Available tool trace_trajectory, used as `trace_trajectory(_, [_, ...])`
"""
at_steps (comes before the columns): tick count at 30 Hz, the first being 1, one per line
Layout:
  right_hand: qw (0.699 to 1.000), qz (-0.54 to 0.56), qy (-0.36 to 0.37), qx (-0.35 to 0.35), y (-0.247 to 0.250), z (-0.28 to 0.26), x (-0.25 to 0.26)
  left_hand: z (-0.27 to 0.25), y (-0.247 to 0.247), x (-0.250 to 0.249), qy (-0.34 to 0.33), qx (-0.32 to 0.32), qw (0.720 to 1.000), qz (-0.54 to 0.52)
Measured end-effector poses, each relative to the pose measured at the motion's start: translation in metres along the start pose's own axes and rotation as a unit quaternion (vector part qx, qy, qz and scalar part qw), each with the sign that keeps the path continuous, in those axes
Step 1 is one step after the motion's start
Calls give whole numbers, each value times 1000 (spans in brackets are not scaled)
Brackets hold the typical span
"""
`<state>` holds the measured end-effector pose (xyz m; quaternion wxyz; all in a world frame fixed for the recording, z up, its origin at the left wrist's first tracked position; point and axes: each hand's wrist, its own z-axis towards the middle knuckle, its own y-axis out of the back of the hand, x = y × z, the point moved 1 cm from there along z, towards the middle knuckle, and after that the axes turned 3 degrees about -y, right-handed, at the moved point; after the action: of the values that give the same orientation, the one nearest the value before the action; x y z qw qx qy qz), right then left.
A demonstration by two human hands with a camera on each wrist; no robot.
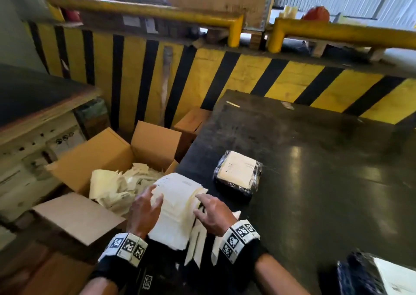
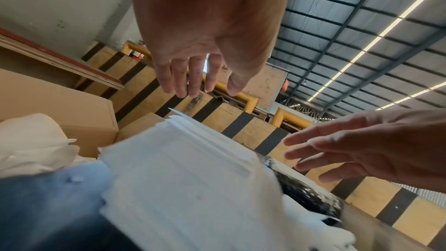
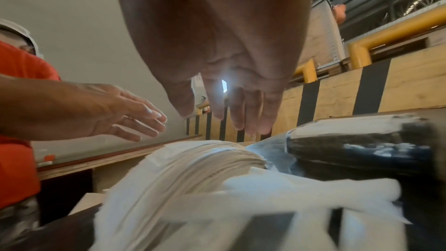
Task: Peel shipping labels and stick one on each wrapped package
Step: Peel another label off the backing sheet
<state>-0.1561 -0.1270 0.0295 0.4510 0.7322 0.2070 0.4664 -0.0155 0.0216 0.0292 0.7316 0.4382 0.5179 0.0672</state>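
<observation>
A thick stack of white shipping labels (image 1: 177, 204) lies at the near left corner of the black table (image 1: 315, 159). My left hand (image 1: 155, 195) is at the stack's left edge and my right hand (image 1: 202, 202) at its right edge. The wrist views show the fingers of the left hand (image 2: 193, 83) and of the right hand (image 3: 236, 114) straight, just above the label stack (image 2: 188, 178) (image 3: 188, 163), holding nothing. A black wrapped package (image 1: 238, 173) with a label on top lies just beyond the stack, on the right. Another labelled package (image 1: 371, 274) sits at the near right.
An open cardboard box (image 1: 108, 159) full of peeled backing paper stands left of the table. Loose paper strips (image 1: 198, 240) lie under my right wrist. A yellow-and-black striped barrier (image 1: 247, 74) runs behind, and a shelf (image 1: 33, 96) is at the left.
</observation>
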Motion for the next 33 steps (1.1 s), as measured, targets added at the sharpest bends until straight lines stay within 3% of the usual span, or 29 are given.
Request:
trace_trajectory(8, [996,-64,-40,47,-13,44,23,66,5,22,21,96,995,15])
trace_trajectory(15, [998,-18,-58,22,-17,44,12,89,-15,74,53,188,973,-119])
trace_trajectory(24, [998,38,-24,-38,-25,47,-3,71,25,21,-4,169,944,-283])
trace_trajectory(27, [973,190,-67,-111,-8,43,2,71,31,7,-2,175,919,-353])
trace_trajectory(29, [939,307,-94,-120,7,37,9,72,33,0,5,182,903,-388])
trace_trajectory(33, [888,430,-98,-129,33,19,21,73,32,-10,13,198,881,-430])
